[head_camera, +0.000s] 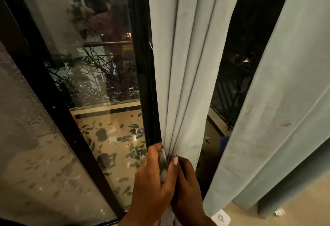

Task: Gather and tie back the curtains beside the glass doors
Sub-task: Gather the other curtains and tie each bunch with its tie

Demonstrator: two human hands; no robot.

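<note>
Both hands, left hand (153, 177) and right hand (185, 186), grip bunched curtain (180, 83).

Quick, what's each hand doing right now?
Left hand: gripping the bunched curtain.
Right hand: also gripping that curtain, pressed against the left hand.

Night beyond the black-framed glass door (100, 75) left of the grip: a leaf-strewn balcony floor (114, 136), dark railing (230, 97) above right, pale room floor (294, 208) lower right.

Home; curtains (187, 65), balcony glass doors (100, 65)
</note>
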